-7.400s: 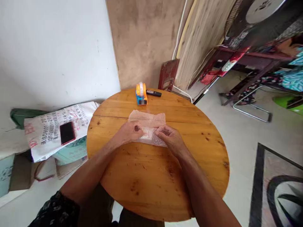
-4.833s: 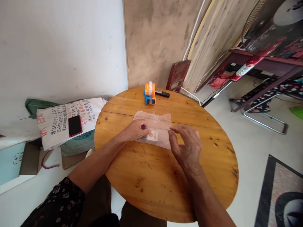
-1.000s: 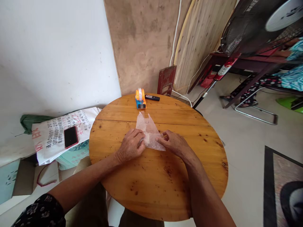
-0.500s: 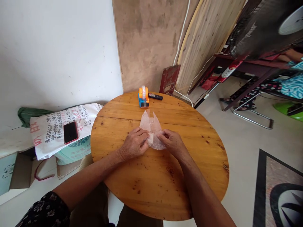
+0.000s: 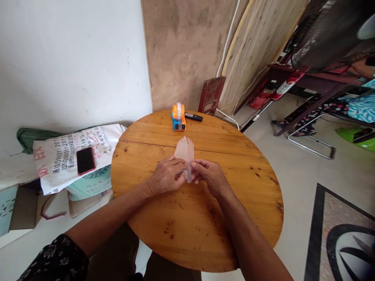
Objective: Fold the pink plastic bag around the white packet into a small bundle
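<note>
On round table point(image 5: 199, 234): near end of translucent wrap point(image 5: 184, 148) partly hidden by left hand point(image 5: 167, 175), right hand point(image 5: 210, 176). Right of table: fan point(image 5: 325, 45) blurred, cropped; person point(image 5: 361, 108) cut off.

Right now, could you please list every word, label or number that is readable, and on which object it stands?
"ISO9001": white flat printed bag.
"ISO14001": same bag.
"0566-52": same bag, rest unclear.
Other characters there: too blurred.
Pale green plastic bag beneath: partly covered, not surely readable.
Slim black plastic handheld device, red fan-stand panel: marks too small.
Translucent pinkish plastic wrap: no text visible.
</note>
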The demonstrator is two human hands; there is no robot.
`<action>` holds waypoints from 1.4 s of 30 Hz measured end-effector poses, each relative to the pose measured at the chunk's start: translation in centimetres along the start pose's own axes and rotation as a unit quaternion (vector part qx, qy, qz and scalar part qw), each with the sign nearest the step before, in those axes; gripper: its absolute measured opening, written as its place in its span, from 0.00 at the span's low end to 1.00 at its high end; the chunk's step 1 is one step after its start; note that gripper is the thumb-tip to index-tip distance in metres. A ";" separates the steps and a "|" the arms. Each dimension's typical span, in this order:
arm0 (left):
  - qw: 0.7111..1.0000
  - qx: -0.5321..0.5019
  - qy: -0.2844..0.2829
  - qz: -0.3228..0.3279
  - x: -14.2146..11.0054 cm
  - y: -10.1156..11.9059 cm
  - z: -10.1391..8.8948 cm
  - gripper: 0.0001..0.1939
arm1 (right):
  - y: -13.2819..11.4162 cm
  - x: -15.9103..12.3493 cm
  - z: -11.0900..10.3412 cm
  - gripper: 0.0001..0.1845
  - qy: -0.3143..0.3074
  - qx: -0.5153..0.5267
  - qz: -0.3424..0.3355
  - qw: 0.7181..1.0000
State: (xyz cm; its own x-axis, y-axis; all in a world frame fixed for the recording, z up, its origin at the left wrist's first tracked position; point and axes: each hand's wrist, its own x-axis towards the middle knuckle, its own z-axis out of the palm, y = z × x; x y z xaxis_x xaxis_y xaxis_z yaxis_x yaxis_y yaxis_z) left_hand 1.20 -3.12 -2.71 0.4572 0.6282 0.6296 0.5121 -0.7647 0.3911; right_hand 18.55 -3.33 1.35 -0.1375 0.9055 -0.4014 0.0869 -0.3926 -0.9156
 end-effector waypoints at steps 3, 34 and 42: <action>0.999 -0.037 0.007 0.003 0.1 0.0 0.0 0.09 | -0.9 -1.0 0.0 0.51 -0.006 0.055 0.036 0.998; 0.981 -0.126 0.083 -0.126 -0.5 0.2 1.7 0.13 | 0.5 0.2 -1.7 0.41 0.006 -0.059 -0.116 0.991; 0.979 -0.106 0.037 -0.168 0.0 0.1 1.3 0.14 | -1.7 1.0 -1.6 0.38 0.107 -0.129 -0.087 0.982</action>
State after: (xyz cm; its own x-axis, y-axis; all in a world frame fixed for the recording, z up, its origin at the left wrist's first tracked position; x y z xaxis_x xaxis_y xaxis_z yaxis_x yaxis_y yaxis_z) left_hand 2.14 -3.02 -3.54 0.2309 0.8435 0.4850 0.4589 -0.5339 0.7101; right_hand 19.83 -1.52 2.58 0.0355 0.9791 -0.2005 0.3305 -0.2008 -0.9222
